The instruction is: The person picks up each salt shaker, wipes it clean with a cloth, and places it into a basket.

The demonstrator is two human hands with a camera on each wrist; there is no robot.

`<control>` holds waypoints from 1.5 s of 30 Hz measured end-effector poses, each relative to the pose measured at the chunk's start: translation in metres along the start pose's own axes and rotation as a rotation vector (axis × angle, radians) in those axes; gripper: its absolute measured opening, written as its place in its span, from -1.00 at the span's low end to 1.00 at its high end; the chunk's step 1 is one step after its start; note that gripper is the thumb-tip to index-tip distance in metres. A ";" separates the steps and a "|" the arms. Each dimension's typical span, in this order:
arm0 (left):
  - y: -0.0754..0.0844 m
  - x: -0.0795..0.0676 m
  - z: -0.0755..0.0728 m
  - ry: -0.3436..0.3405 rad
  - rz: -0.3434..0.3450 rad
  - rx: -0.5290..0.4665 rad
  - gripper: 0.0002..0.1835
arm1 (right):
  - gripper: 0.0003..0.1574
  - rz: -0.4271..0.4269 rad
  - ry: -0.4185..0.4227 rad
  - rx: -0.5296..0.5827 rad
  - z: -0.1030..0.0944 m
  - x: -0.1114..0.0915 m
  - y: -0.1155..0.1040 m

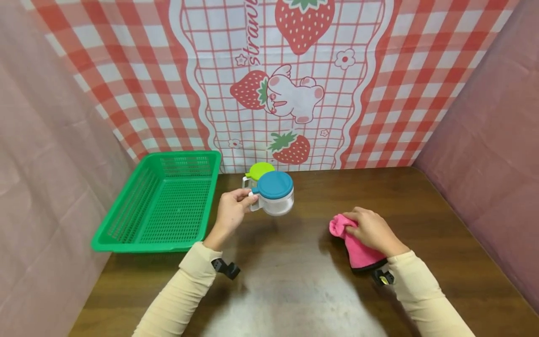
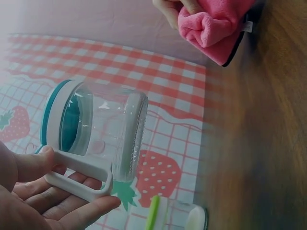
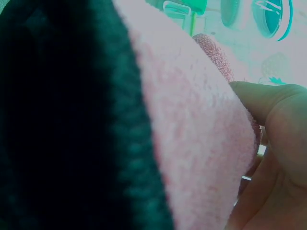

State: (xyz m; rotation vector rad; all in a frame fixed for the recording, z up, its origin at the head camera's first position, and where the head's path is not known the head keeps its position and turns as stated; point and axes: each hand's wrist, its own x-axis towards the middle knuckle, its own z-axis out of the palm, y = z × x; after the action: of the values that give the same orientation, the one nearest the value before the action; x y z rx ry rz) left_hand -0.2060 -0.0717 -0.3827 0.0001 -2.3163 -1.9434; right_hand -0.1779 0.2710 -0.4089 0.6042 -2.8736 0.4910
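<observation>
My left hand [image 1: 232, 211] grips the white handle [image 2: 84, 175] of a clear jar [image 1: 278, 205] with a blue lid [image 1: 275, 184]. In the left wrist view the jar is see-through, with nothing visible inside, and the thumb lies over the handle's top. Over on the right, my right hand [image 1: 372, 229] pinches a bunched pink cloth [image 1: 363, 252] with a dark edge. The cloth's lower part hangs toward the table, and in the right wrist view it covers much of the picture. The thumb [image 3: 268, 98] presses on the cloth there.
Behind the blue-lidded jar stands a second jar with a lime-green lid [image 1: 262, 170], partly hidden. A green plastic basket [image 1: 212, 201] sits at the left on the brown wooden table [image 1: 290, 281]. A checked strawberry-print cloth [image 1: 391, 93] hangs at the back, with pink cloth walls at the sides.
</observation>
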 end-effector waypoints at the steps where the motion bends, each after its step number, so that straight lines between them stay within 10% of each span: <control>1: 0.001 0.001 -0.001 0.000 -0.010 -0.007 -0.75 | -0.62 0.003 -0.003 -0.003 0.000 0.000 0.000; 13: 0.009 0.009 -0.018 -0.021 -0.105 -0.173 -0.74 | -0.62 0.000 -0.016 -0.011 0.000 0.000 0.001; 45: 0.008 0.029 -0.063 0.113 -0.122 -0.186 -0.69 | -0.59 0.007 -0.048 0.009 0.002 0.001 0.002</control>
State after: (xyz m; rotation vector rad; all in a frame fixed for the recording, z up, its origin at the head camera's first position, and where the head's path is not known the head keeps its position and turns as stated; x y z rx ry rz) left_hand -0.2288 -0.1347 -0.3618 0.2335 -2.1026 -2.1495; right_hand -0.1801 0.2719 -0.4110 0.6162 -2.9210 0.4976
